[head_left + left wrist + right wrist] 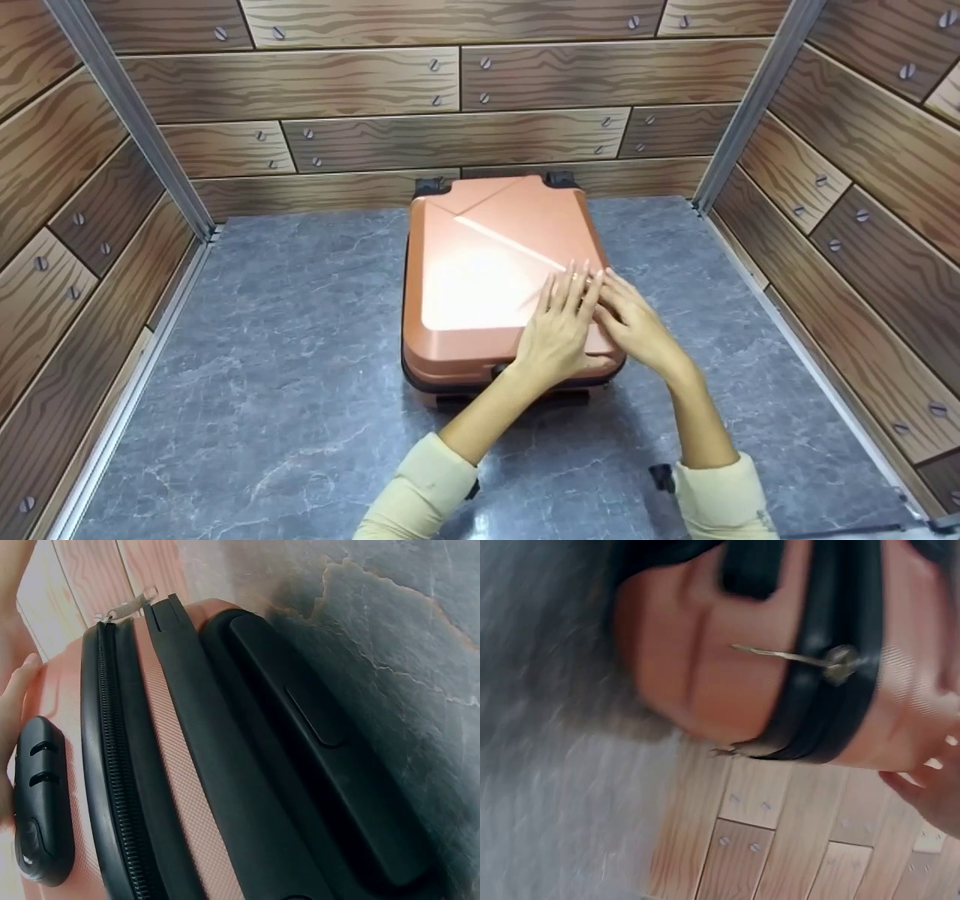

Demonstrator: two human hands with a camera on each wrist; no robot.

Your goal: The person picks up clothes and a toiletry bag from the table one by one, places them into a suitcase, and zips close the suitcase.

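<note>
A rose-gold hard-shell suitcase lies flat on the floor, its wheels toward the back wall. My left hand rests on the near right part of its lid with fingers extended. Beside it, my right hand touches the right edge, fingertips close to the left hand's fingers. The left wrist view shows the black combination lock, the zipper and the carry handle on the near end. In the blurred right wrist view, a zipper pull hangs at the corner of the closed zipper.
Grey marble-patterned flooring surrounds the suitcase. Wood-plank-patterned panels stand at the back and both sides, with metal posts at the corners.
</note>
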